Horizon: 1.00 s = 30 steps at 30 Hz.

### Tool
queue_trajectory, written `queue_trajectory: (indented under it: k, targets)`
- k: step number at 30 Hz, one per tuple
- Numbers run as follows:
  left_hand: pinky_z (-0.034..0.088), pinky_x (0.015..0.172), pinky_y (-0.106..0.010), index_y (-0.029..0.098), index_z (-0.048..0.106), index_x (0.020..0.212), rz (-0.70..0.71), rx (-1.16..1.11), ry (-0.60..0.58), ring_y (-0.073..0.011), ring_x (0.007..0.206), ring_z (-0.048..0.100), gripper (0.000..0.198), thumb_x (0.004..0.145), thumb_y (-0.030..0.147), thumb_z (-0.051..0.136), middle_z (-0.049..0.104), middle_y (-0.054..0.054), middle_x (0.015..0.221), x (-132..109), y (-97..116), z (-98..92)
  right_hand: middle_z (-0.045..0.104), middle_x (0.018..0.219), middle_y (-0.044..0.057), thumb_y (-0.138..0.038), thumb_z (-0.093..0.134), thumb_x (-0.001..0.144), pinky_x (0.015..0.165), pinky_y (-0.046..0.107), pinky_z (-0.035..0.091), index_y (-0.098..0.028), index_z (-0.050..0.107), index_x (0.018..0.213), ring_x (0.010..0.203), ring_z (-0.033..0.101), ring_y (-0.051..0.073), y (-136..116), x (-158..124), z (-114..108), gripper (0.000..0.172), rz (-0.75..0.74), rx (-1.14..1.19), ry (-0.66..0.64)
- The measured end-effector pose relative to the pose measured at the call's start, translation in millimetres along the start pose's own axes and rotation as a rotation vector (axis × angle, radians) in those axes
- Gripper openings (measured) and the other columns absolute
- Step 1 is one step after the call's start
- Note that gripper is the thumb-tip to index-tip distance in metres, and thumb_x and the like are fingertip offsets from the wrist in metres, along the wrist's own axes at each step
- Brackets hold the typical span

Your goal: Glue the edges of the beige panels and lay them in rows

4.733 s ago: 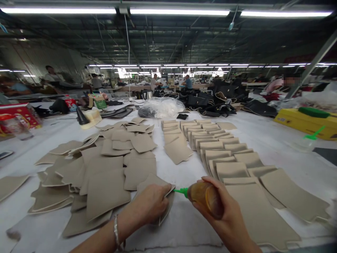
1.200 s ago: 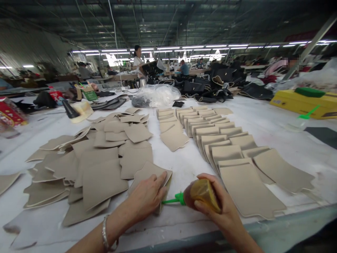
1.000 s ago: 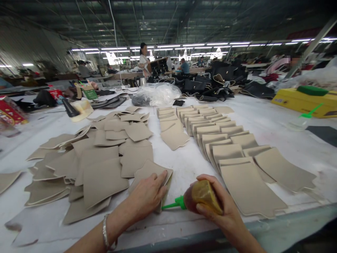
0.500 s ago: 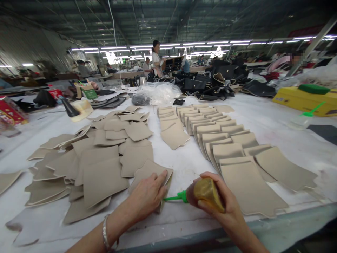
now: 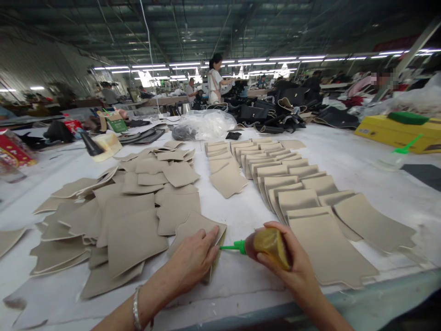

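White work table (image 5: 241,216): we stand at its near edge. Left, loose heap of beige cut fabric panels (image 5: 131,207); right, same panels in overlapped rows (image 5: 296,193), edges exposed. Our left hand (image 5: 193,262), fingers together and flat, pins single beige panel (image 5: 198,224) in front of us, likely so it cannot slide. Our right hand (image 5: 292,271) wraps amber squeeze bottle (image 5: 268,241), held sideways; green nozzle (image 5: 231,248) tip sits at panel's right edge.

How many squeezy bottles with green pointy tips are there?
2. One amber bottle is in the right hand; one clear bottle lies far right on the table, near the yellow box. More may be hidden.
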<state>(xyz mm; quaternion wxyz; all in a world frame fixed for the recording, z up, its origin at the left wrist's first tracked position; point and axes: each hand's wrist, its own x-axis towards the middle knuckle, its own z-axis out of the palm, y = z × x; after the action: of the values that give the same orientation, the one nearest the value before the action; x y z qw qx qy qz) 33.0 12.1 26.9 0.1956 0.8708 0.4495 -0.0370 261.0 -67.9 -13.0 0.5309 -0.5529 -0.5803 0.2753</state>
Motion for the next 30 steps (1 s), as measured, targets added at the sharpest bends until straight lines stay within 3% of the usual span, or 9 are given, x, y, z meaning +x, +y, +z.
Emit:
queue_trajectory:
  k: [2,7,13,19,30]
  targets:
    - [0.044,0.085,-0.039,0.021,0.038,0.138,-0.005,0.001,-0.007,-0.027,0.095,0.062,0.046,0.096,0.034,0.028,0.061,-0.01,0.104,0,1,-1.2,0.056,0.11,0.002,-0.038,0.071,0.081,0.088,0.028,0.04,-0.027,0.046,0.118,0.099,0.055,0.022,-1,0,1,0.047,0.001,0.017,0.0]
    - [0.044,0.085,-0.039,0.021,0.036,0.14,0.009,-0.011,-0.003,-0.0272,0.094,0.062,0.047,0.095,0.033,0.028,0.061,-0.01,0.103,0,0,-1.5,0.058,0.109,0.003,-0.041,0.071,0.08,0.084,0.028,0.044,-0.027,0.042,0.121,0.097,0.058,0.022,-3,-7,7,0.052,0.071,0.187,-0.186]
    - [0.044,0.085,-0.037,0.022,0.038,0.139,0.009,-0.039,-0.006,-0.0259,0.094,0.061,0.046,0.095,0.034,0.026,0.061,-0.009,0.103,1,-1,-2.1,0.058,0.112,0.005,-0.038,0.071,0.08,0.088,0.029,0.042,-0.026,0.044,0.119,0.102,0.057,0.024,2,0,-2,0.049,0.051,0.063,-0.049]
    - [0.044,0.084,-0.039,0.022,0.038,0.139,0.015,-0.056,0.002,-0.0269,0.093,0.061,0.047,0.095,0.032,0.027,0.061,-0.009,0.102,0,-2,-2.6,0.058,0.11,0.003,-0.039,0.071,0.081,0.085,0.027,0.045,-0.027,0.043,0.12,0.1,0.057,0.022,2,-4,-2,0.05,0.052,0.151,-0.197]
    - [0.044,0.085,-0.034,0.025,0.04,0.138,0.005,-0.098,0.001,-0.023,0.094,0.061,0.046,0.094,0.031,0.028,0.062,-0.007,0.101,2,-2,-2.3,0.057,0.108,0.003,-0.036,0.071,0.08,0.083,0.028,0.043,-0.026,0.047,0.118,0.098,0.055,0.022,6,28,-9,0.046,-0.075,-0.039,0.069]
